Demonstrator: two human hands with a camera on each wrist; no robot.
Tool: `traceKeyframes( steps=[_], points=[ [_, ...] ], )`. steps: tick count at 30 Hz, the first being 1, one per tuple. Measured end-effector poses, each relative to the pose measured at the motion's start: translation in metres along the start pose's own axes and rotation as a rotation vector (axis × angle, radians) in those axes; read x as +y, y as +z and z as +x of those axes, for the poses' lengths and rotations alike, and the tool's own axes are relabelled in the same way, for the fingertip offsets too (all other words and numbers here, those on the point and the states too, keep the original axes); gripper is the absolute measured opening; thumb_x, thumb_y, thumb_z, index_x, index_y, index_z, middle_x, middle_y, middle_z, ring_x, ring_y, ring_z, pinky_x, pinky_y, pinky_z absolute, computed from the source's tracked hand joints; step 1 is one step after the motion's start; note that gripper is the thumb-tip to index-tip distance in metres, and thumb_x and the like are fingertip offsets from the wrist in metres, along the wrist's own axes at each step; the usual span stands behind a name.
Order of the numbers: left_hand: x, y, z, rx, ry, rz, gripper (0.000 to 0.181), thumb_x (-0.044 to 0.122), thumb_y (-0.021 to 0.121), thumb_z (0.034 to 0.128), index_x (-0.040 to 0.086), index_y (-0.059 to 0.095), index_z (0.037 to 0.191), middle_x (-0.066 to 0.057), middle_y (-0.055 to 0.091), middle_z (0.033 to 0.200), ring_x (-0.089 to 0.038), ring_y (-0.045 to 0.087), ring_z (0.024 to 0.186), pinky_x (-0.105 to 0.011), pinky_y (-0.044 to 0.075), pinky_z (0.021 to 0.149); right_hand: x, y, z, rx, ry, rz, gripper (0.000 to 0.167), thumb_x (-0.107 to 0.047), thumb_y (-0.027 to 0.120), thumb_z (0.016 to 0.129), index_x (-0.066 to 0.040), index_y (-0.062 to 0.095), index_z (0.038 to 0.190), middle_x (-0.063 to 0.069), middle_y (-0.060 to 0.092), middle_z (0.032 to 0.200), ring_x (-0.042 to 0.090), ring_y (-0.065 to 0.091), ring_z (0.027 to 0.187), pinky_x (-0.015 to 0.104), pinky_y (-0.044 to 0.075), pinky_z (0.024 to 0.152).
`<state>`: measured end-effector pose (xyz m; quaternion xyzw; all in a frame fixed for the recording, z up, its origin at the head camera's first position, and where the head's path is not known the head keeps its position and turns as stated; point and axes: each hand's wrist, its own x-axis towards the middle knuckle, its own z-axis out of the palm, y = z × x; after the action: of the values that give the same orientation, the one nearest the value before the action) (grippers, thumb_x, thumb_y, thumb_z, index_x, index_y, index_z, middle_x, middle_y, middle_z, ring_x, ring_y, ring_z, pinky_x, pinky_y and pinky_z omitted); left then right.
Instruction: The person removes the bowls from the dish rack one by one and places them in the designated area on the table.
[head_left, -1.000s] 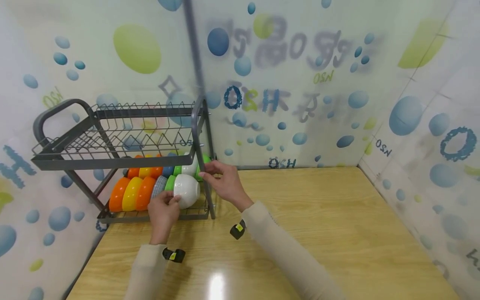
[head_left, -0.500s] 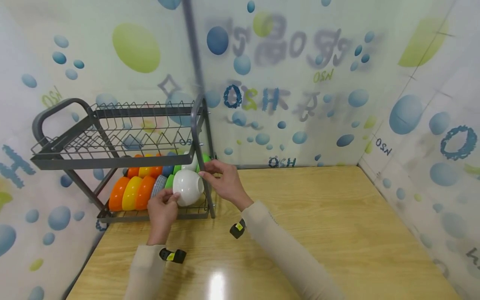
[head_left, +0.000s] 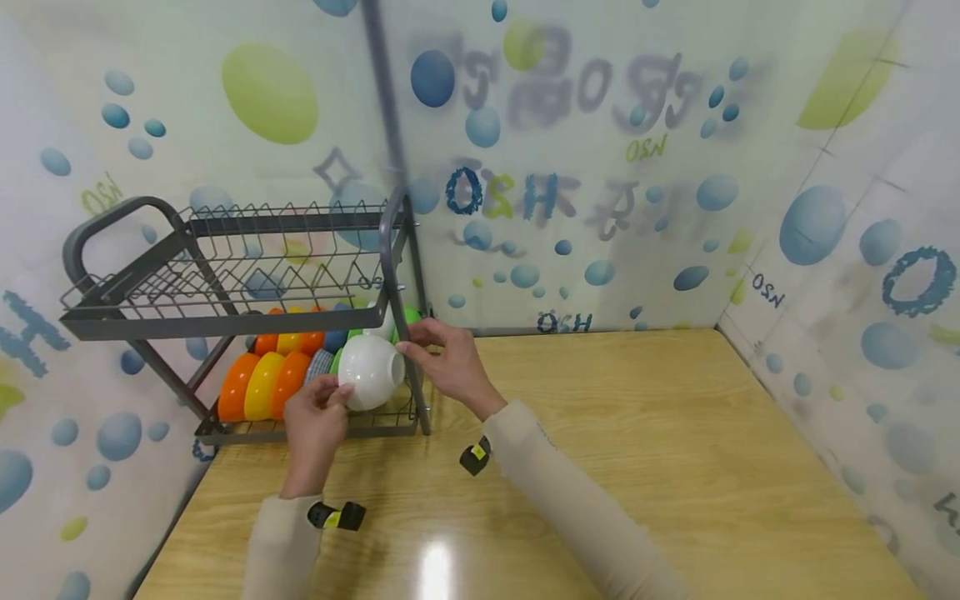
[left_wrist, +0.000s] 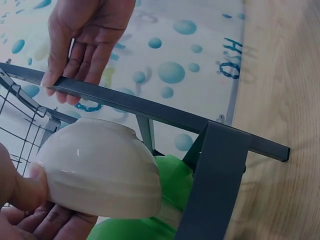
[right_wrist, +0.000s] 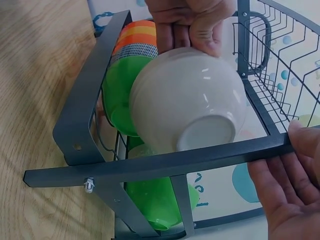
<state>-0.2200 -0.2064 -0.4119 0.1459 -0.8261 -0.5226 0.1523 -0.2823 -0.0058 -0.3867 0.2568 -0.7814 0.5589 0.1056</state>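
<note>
My left hand point(head_left: 317, 425) pinches the rim of a white bowl point(head_left: 369, 372) between thumb and fingers. The bowl is tilted on its side, its foot facing right, at the right end of the lower tier of a dark grey dish rack point(head_left: 225, 327). In the right wrist view, the white bowl point(right_wrist: 190, 100) stands apart from a green bowl point(right_wrist: 120, 92) beside it. My right hand point(head_left: 453, 367) grips the rack's right front post, thumb on one side and fingers on the other, as the left wrist view shows with the post point(left_wrist: 130, 102).
The front row of the lower tier holds orange point(head_left: 237, 388), yellow point(head_left: 262, 387) and blue-patterned point(head_left: 319, 367) bowls. More coloured bowls stand behind them. The wire upper tier hangs over the bowls. A wooden table point(head_left: 600, 450) extends right; patterned walls point(head_left: 585, 208) enclose it.
The white bowl has risen slightly, come away from the row and tilted so its foot shows more. My left hand has shifted slightly left with it; my right hand stays on the post.
</note>
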Motion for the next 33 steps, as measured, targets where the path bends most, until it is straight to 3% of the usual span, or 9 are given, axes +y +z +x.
traceKeyframes(
  steps=[7,12,23,28,33],
  points=[
    [0.005,-0.008,-0.007,0.04,0.077,0.001,0.025,0.02,0.064,0.1024,0.0,0.068,0.117,-0.017,0.069,0.109,-0.022,0.054,0.091,-0.015,0.046,0.067,-0.003,-0.002,0.003,-0.007,0.003,-0.011,0.024,-0.025,0.072,0.097,-0.01,0.072,0.116,0.006,0.077,0.111,0.018,0.074,0.102,0.024,0.06,0.087],
    [0.005,-0.016,-0.015,0.043,0.148,-0.004,0.017,0.015,0.066,0.1005,0.0,0.07,0.109,-0.015,0.069,0.101,-0.017,0.053,0.081,-0.018,0.045,0.063,-0.003,-0.001,0.004,-0.003,0.017,0.02,0.024,-0.026,0.072,0.098,-0.011,0.072,0.116,0.006,0.077,0.112,0.016,0.074,0.102,0.027,0.06,0.088],
    [0.011,-0.034,-0.038,-0.007,0.221,0.071,0.008,0.007,0.068,0.0983,0.003,0.072,0.104,-0.011,0.07,0.098,-0.014,0.053,0.08,-0.015,0.047,0.068,-0.001,-0.006,0.001,-0.047,0.068,0.021,0.027,-0.036,0.069,0.099,-0.019,0.072,0.12,0.0,0.075,0.12,0.015,0.071,0.11,0.03,0.06,0.091],
    [0.012,-0.036,-0.049,-0.001,0.315,0.108,0.005,0.001,0.07,0.0945,0.004,0.073,0.096,-0.01,0.073,0.094,-0.013,0.057,0.078,-0.013,0.049,0.069,-0.005,-0.018,-0.003,-0.055,0.097,0.045,0.028,-0.034,0.067,0.101,-0.018,0.072,0.123,0.0,0.074,0.123,0.016,0.07,0.114,0.035,0.058,0.099],
    [0.014,-0.035,-0.057,0.009,0.476,0.102,0.014,-0.01,0.071,0.0883,0.004,0.072,0.088,-0.008,0.073,0.084,-0.008,0.061,0.076,-0.006,0.049,0.072,-0.009,-0.039,-0.012,-0.057,0.078,0.069,0.029,-0.033,0.067,0.101,-0.018,0.071,0.125,-0.001,0.073,0.123,0.016,0.069,0.114,0.034,0.057,0.1]
  ],
)
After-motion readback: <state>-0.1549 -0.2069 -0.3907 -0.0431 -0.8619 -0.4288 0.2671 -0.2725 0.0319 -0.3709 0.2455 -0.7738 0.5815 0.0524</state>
